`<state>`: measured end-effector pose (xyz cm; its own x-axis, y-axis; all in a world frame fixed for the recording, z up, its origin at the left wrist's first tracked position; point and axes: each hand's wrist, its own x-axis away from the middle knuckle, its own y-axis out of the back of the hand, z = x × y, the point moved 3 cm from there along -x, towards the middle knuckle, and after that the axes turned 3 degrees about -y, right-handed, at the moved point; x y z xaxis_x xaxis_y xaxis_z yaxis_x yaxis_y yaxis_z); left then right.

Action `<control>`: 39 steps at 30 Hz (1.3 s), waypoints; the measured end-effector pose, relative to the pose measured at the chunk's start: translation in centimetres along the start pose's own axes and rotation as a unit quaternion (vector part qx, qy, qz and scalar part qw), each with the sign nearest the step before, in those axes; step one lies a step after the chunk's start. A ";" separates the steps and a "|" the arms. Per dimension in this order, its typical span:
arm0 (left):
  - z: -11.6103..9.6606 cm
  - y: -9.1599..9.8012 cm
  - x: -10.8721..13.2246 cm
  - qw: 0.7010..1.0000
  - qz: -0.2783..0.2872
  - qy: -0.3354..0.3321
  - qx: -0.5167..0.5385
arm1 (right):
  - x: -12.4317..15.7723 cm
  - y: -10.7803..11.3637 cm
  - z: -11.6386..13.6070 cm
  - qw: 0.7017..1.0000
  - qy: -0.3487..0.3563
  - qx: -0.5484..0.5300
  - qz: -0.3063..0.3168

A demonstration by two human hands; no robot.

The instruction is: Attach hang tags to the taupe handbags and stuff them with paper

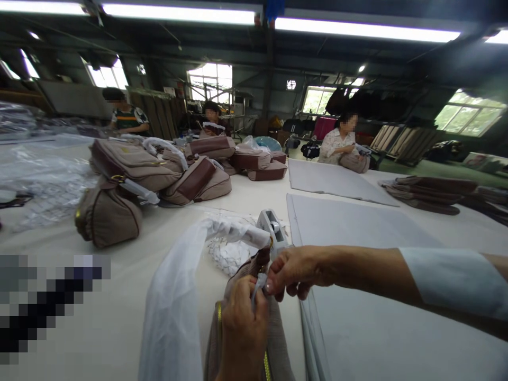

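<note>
A taupe bag [280, 330] with yellow zips stands at the bottom centre, its handle [170, 286] wrapped in white film and arching to the left. Above the bag, my left hand [245, 315] pinches a small piece of whitish wrapping [259, 283]. My right hand [291, 272] comes in from the right, its thumb and fingers closed at the same wrapping. The two hands nearly meet there. Just behind them stands a grey tape dispenser [273, 227].
Several taupe and brown bags [135, 169] are piled at the back left beside clear plastic [51, 169]. Grey sheets [357, 227] cover the table's right part, with stacked brown pieces [428, 193] beyond. Small white scraps [230, 256] lie near the dispenser. Three people sit farther back.
</note>
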<state>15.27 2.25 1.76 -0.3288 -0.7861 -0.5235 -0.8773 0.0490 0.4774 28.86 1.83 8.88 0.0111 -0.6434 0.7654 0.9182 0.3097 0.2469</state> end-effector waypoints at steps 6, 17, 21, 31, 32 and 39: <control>-0.2 0.9 -0.1 0.974 0.077 0.179 0.111 | -0.6 -1.0 -2.8 0.994 0.029 -0.103 -0.012; 0.5 0.9 1.6 0.825 0.162 0.407 0.356 | -2.0 -3.3 -3.8 0.948 0.291 -0.045 -0.121; 0.5 0.5 2.0 0.737 0.146 0.465 0.468 | -2.3 -3.6 -4.3 0.924 0.338 -0.045 -0.173; 0.7 0.6 2.6 0.534 0.118 0.594 0.590 | -4.3 -4.8 -6.0 0.755 0.522 0.063 -0.392; 0.6 0.7 2.5 0.526 0.112 0.600 0.592 | -4.4 -4.7 -6.2 0.719 0.544 0.079 -0.424; -0.2 0.7 2.2 0.539 0.105 0.597 0.585 | -2.9 -3.3 -4.0 0.514 0.652 0.404 -0.382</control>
<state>13.99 0.44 1.04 -0.6176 -0.4889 0.6161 -0.7141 0.0203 -0.6998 27.39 -0.09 3.50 0.5096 -0.5524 -0.6596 0.3927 -0.5328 0.7496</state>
